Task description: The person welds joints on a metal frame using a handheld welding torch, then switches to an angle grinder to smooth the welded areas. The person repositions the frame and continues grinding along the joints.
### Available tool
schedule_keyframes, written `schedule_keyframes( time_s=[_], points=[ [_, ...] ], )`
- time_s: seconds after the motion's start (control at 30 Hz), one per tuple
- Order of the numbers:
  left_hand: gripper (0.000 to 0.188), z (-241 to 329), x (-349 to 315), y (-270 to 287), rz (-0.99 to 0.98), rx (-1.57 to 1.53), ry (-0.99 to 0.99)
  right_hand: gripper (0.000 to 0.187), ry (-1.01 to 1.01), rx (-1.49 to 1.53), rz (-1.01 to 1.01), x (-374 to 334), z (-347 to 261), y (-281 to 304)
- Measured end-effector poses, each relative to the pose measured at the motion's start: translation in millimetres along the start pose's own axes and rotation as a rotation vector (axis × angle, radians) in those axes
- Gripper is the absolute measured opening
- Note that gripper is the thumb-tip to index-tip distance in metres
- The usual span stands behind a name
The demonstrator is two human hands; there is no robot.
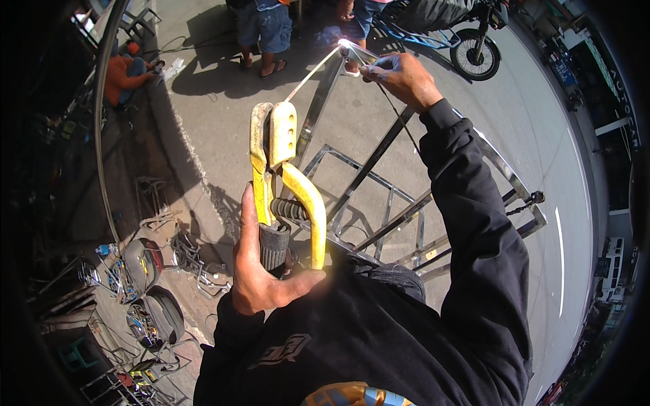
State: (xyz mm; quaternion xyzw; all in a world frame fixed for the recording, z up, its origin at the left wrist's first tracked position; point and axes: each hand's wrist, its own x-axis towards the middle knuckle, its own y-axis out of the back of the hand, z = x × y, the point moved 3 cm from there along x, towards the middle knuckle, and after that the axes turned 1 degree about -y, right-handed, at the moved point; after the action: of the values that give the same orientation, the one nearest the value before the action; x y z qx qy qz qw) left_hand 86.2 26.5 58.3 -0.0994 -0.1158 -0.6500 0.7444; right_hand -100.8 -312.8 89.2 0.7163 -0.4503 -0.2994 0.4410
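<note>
My left hand (264, 281) grips a yellow welding electrode holder (311, 196), its black ribbed grip in the palm and the thumb at the end of its curved lever. From the jaws a pale welding rod (311, 74) slants up to a bright arc at the corner of a metal tube frame (379, 145). Close to the right of the arc, my right hand (404, 76) pinches a thin dark rod (397, 111). One end of that rod reaches toward the corner; the other hangs down over the frame.
Two people stand beyond the frame, near a parked motorcycle (474, 54). Another person in orange (120, 80) crouches at far left. Tool bags (154, 314), cables and metal scraps lie at lower left. A road (562, 223) runs along the right.
</note>
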Motion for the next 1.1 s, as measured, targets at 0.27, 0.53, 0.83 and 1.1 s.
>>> schedule_keyframes(
  time_s=[0.27, 0.53, 0.83, 1.1],
  points=[
    [0.132, 1, 0, 3, 0.031, 0.004, -0.028, 0.044, 0.003, 0.012, 0.007, -9, -11, 5],
    [0.129, 3, 2, 2, -0.03, -0.021, -0.035, 0.045, 0.003, 0.0, 0.024, -11, -14, 7],
    [0.13, 1, 1, 2, -0.031, -0.012, -0.033, 0.048, 0.004, -0.01, 0.041, -11, -13, 5],
    [0.129, 0, 0, 2, -0.019, 0.017, -0.04, 0.047, 0.0, 0.049, -0.001, -13, -16, 9]
  ],
)
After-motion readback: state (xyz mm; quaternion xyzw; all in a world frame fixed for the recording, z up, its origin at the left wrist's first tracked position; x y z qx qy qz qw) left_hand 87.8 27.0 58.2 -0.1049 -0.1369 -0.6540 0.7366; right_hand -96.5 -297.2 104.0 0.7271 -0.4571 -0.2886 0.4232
